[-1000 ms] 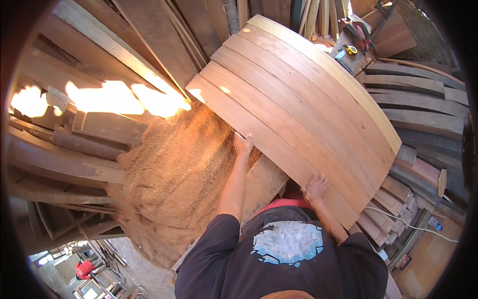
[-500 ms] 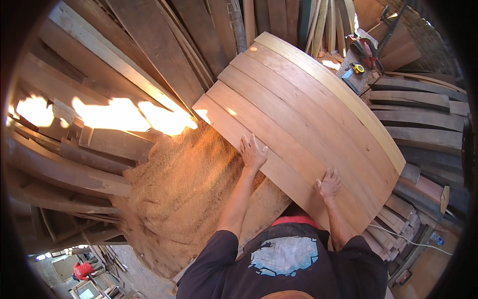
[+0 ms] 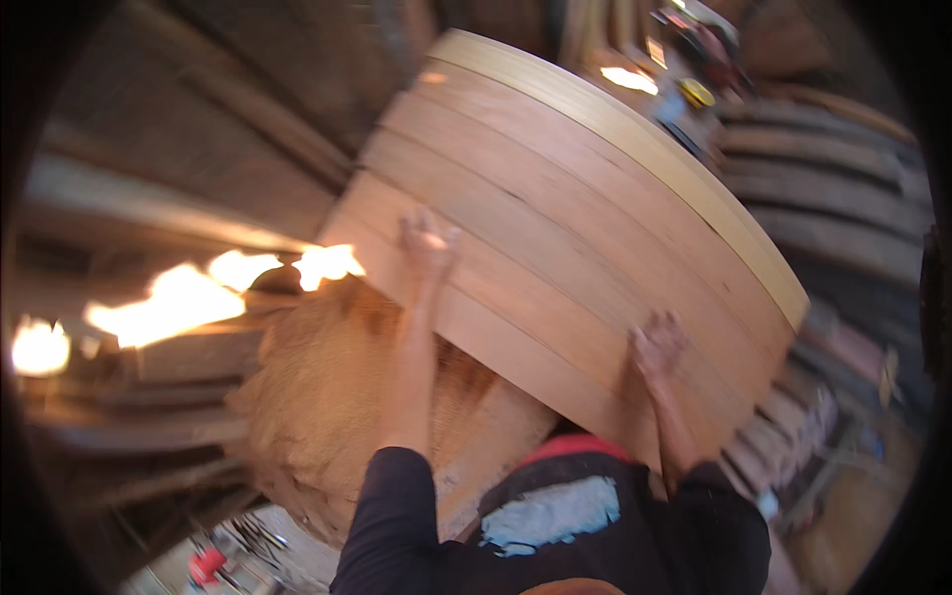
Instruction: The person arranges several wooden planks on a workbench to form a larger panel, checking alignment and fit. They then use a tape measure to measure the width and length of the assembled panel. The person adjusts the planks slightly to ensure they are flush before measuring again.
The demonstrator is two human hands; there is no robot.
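A broad panel of reddish-brown planks [image 3: 560, 233] lies slanted in front of me, with a paler strip [image 3: 620, 111] along its far edge. My left hand [image 3: 429, 241] rests on the left part of the panel, its fingers stretched out and smeared by motion. Farther right, near the panel's near edge, my right hand [image 3: 659, 342] lies on the planks with fingers spread. Neither hand grips anything.
A sawdust heap [image 3: 317, 362] lies left of the panel. Curved boards [image 3: 823, 188] are stacked at the right. A yellow tape measure [image 3: 697, 92] and a red power tool [image 3: 709, 50] sit beyond the far edge. Sunlit patches [image 3: 169, 305] glare at left.
The whole view has swung and blurred. My left hand has slid farther across the panel, away from its near edge. My right hand stays at nearly the same place on the planks.
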